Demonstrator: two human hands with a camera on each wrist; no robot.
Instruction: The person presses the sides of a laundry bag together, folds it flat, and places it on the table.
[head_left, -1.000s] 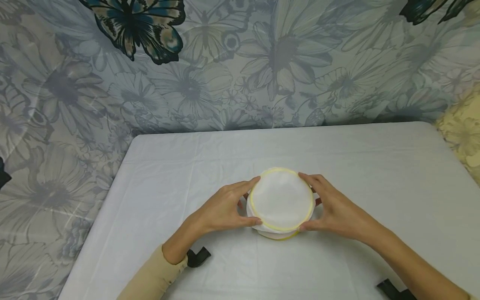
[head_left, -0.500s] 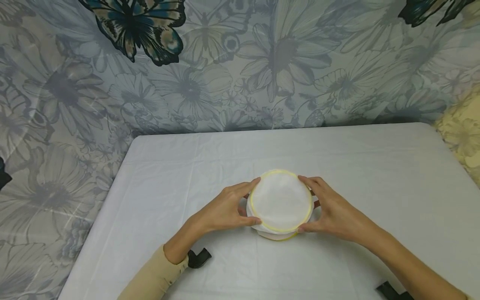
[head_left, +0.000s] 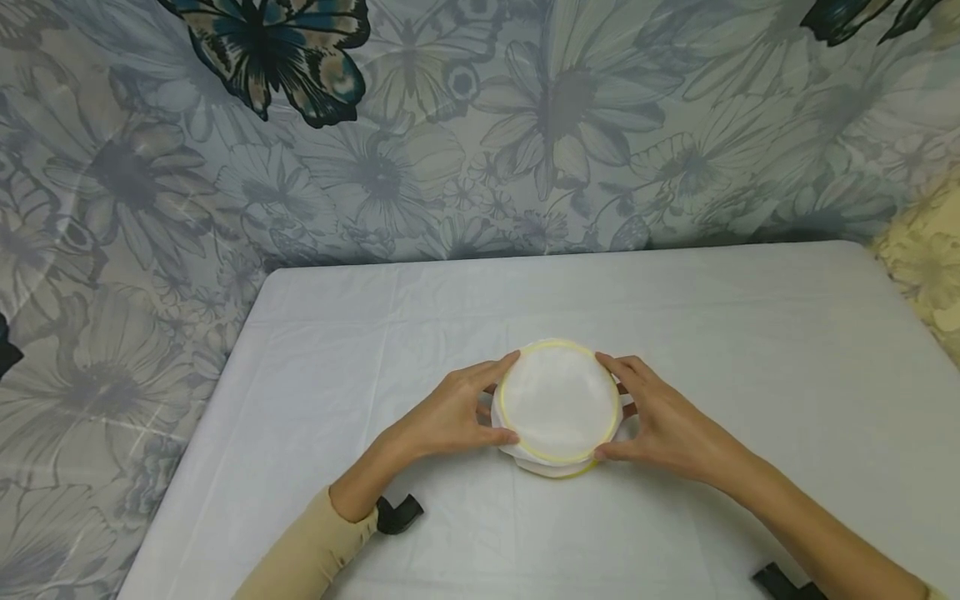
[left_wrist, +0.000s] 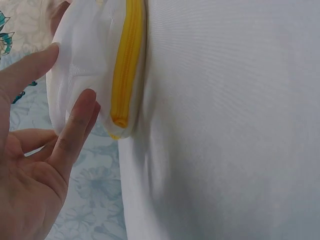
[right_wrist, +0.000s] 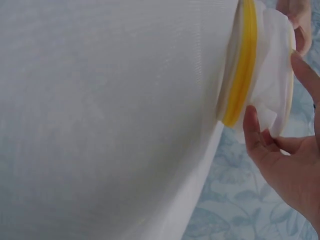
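Observation:
A round white mesh zip pouch (head_left: pixel 558 404) with yellow edging stands on the white-covered table in the head view, its flat top facing up. My left hand (head_left: pixel 457 412) holds its left side, thumb near the front and index finger near the back of the rim. My right hand (head_left: pixel 660 421) holds the opposite side likewise. A yellow zipper (left_wrist: pixel 126 65) runs around the lower side of the pouch in the left wrist view. In the right wrist view, my fingertips (right_wrist: pixel 251 115) touch the soft, creased side wall. The pouch's underside is hidden.
The white cloth (head_left: pixel 360 333) covers the table, whose far edge meets a flower-patterned backdrop (head_left: pixel 450 167) with a dark butterfly (head_left: pixel 277 58). Black straps (head_left: pixel 399 515) show at both wrists. A yellow patterned area (head_left: pixel 926 258) lies at the right.
The right edge of the pouch has shifted slightly left, and my right hand's fingertips have moved in with it. My left hand has hardly moved.

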